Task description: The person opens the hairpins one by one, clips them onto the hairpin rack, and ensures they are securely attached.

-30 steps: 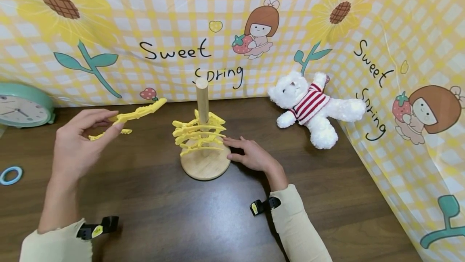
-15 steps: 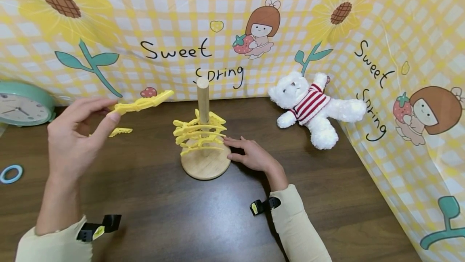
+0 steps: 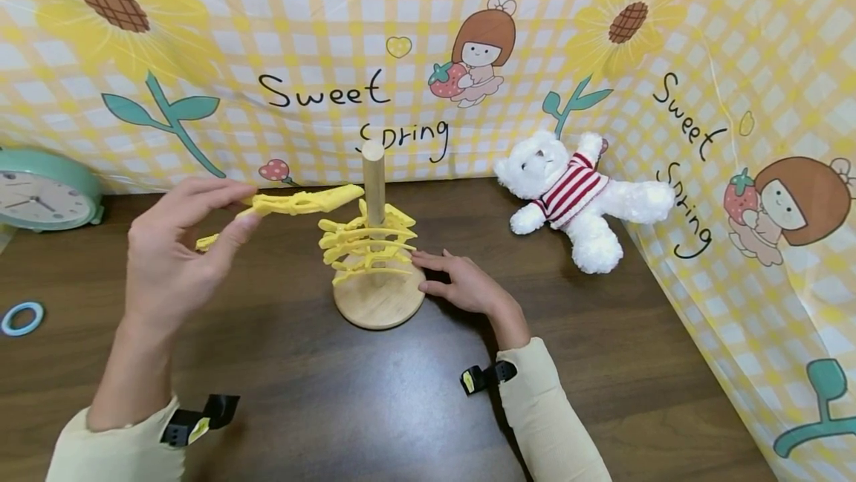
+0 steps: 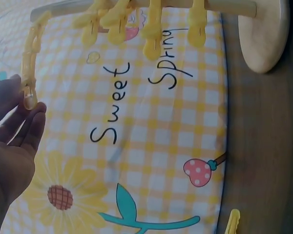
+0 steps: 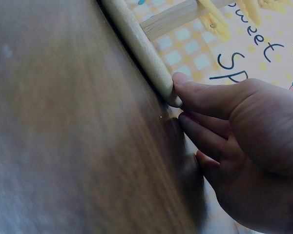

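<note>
My left hand (image 3: 183,244) pinches one end of a long yellow alligator-style clip (image 3: 304,201). Its far end reaches the upper part of an upright wooden post (image 3: 374,185); I cannot tell whether they touch. In the left wrist view, thumb and fingers press the end of the held clip (image 4: 28,68). Several matching yellow clips (image 3: 368,244) sit one above another around the lower post. My right hand (image 3: 468,285) touches the rim of the round wooden base (image 3: 377,311) with nearly straight fingers. The right wrist view shows its thumb against the rim of that base (image 5: 146,58).
Another yellow clip (image 3: 207,242) lies on the dark wooden table (image 3: 301,400), partly hidden behind my left hand. A light-blue ring (image 3: 23,318) and a green clock (image 3: 47,192) are at the left. A white teddy bear (image 3: 568,200) lies at the back right, before a checkered cloth.
My left hand first drew slightly left and up, then moved right, bringing the clip's far end up to the post. The right hand keeps its place at the base.
</note>
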`<action>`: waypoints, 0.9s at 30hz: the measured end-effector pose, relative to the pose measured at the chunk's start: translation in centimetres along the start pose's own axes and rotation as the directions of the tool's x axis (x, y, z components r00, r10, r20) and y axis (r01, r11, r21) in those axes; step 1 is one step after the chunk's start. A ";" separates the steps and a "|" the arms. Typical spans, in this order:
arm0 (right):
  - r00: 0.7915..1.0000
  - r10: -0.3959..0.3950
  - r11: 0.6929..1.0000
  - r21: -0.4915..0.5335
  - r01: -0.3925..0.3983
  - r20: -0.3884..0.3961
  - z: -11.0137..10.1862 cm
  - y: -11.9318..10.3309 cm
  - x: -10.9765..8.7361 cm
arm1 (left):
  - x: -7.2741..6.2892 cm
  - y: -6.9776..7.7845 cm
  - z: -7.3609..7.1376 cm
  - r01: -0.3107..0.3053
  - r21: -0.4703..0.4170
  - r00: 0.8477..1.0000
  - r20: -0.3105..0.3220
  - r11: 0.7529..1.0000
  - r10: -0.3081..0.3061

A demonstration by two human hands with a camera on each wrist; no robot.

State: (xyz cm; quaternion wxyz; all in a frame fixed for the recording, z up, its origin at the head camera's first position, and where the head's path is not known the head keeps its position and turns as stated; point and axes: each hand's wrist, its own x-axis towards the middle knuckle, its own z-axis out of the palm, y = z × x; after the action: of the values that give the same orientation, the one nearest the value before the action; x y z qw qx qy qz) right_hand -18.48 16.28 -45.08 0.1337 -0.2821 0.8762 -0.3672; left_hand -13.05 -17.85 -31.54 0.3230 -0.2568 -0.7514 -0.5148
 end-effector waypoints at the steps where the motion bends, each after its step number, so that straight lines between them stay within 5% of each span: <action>1: 1.000 0.001 1.000 0.000 -0.001 0.000 0.0 0.0 0.0 | 0.0 0.0 0.2 -0.007 0.009 1.000 0.008 1.000 0.007; 14: 1.000 0.015 1.000 0.011 -0.015 0.003 0.0 0.1 0.0 | 0.3 0.7 3.2 -0.035 0.079 0.999 -0.039 0.996 0.039; 27: 1.000 -0.007 1.000 0.012 0.007 0.001 -0.1 -0.2 -0.1 | 0.2 0.5 5.0 -0.048 0.049 0.999 0.016 0.998 0.047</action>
State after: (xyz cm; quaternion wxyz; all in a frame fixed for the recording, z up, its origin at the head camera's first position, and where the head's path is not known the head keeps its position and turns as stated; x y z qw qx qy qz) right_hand -18.38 16.24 -44.85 0.1347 -0.2844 0.8730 -0.3725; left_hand -13.94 -12.99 -32.39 0.3358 -0.2703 -0.7600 -0.4863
